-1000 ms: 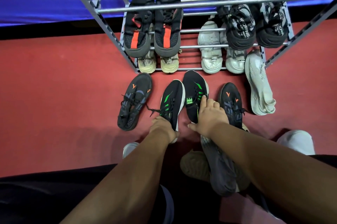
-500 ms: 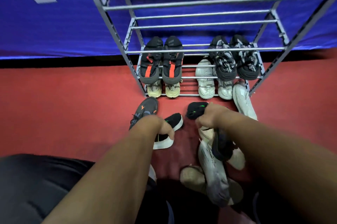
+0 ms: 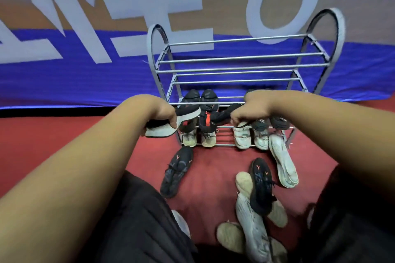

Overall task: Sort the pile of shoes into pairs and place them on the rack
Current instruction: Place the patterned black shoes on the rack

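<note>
The left hand [image 3: 162, 113] has its fingers curled down over a black shoe [image 3: 183, 114] with a thick, smooth white sole; it holds the shoe in the air in front of the rack's left post. The shoe's long axis runs across the view and rises to the right, with the rounded end toward the rack. The right hand [image 3: 250, 111] grips a second black shoe [image 3: 222, 114] of soft knit fabric; this one lies nearly level with its free end pointing left at the first, and a thin lace hangs under the fingers. The two shoes are near each other but apart.

Behind them stands the rack [image 3: 235, 57], made of grey metal tubes with arched side loops; its upper tiers are bare rails. On a lower tier a black pair with orange-red stripes [image 3: 208, 97] points toes-forward, with a patterned black pair [image 3: 280, 121] at the right. On the lowest rails sit a beige pair [image 3: 190, 137] and a white pair [image 3: 242, 139].

On the red carpet [image 3: 64, 145], a dark mesh shoe with orange marks [image 3: 176, 171] lies with its toe toward the rack; its match [image 3: 260, 185] rests over a scuffed grey-white shoe [image 3: 252, 226] and tan shoes [image 3: 230, 237]. A white shoe [image 3: 282, 164] lies on its side by the rack's right foot; a blue banner [image 3: 85, 74] with pale lettering hangs behind.
</note>
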`<state>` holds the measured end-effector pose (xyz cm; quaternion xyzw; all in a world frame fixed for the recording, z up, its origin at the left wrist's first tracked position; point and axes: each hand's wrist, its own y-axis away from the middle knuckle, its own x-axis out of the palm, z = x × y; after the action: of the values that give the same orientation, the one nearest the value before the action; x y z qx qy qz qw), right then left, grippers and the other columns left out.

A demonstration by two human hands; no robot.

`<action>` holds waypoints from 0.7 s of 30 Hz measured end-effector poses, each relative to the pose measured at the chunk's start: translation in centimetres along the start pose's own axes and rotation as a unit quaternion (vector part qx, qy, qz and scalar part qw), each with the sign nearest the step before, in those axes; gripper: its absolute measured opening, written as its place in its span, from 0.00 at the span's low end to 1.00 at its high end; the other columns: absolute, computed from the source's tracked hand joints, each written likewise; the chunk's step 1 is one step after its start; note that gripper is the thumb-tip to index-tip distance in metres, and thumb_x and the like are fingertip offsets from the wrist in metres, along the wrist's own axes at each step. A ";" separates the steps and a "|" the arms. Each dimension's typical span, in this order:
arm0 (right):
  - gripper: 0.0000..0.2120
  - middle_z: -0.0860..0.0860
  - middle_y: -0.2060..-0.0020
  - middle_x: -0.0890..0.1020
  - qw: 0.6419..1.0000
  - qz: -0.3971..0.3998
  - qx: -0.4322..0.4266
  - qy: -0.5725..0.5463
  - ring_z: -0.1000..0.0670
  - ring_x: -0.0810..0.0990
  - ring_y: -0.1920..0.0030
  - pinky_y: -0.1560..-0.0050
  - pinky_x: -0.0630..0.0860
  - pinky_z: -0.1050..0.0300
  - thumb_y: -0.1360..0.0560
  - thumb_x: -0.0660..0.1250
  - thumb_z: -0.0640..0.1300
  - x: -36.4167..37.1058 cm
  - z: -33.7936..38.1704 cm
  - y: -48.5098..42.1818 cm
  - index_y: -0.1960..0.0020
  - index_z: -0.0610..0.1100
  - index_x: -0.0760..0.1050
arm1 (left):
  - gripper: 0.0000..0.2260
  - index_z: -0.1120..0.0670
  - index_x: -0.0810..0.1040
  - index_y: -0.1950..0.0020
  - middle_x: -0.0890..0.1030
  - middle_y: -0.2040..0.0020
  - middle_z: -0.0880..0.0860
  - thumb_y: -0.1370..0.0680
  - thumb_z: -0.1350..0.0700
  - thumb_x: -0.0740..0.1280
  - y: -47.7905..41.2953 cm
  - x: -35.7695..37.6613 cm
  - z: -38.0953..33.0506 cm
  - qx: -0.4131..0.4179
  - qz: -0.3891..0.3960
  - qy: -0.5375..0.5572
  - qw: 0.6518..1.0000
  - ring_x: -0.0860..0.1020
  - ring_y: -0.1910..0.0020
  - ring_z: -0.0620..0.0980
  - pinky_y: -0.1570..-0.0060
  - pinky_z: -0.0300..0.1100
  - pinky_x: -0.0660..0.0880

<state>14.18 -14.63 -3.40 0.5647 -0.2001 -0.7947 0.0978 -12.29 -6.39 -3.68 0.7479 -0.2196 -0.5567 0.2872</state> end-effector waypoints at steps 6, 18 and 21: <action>0.24 0.49 0.62 0.84 0.987 -0.091 0.003 -0.131 0.46 0.82 0.60 0.59 0.78 0.51 0.35 0.74 0.61 0.4 -0.8 0.0 0.53 0.42 0.76 | 0.18 0.58 0.76 0.40 0.79 0.46 0.63 0.24 0.50 0.75 2.6 -1.1 -0.8 0.037 -0.040 0.048 0.997 0.82 0.52 0.68 0.48 0.65 0.82; 0.23 0.49 0.62 0.81 0.948 -0.160 0.040 -0.271 0.45 0.80 0.62 0.66 0.73 0.54 0.39 0.72 0.58 1.7 0.3 -9.6 0.54 0.42 0.77 | 0.12 0.60 0.79 0.46 0.81 0.41 0.63 0.21 0.51 0.67 -5.1 0.6 -4.3 0.060 -0.204 0.030 0.977 0.80 0.53 0.61 0.65 0.45 0.70; 0.23 0.47 0.58 0.81 0.935 -0.174 0.056 -0.303 0.44 0.80 0.58 0.65 0.71 0.55 0.37 0.73 0.55 2.2 0.6 -12.3 0.51 0.42 0.74 | 0.12 0.59 0.79 0.45 0.80 0.41 0.64 0.21 0.51 0.66 -9.1 0.1 -4.8 0.059 -0.216 0.030 0.974 0.80 0.48 0.62 0.57 0.47 0.74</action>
<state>13.78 -4.30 -10.35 0.3275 -0.1625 -0.9203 -0.1393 -7.55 1.15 -8.81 0.8096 -0.0767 -0.5690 0.1224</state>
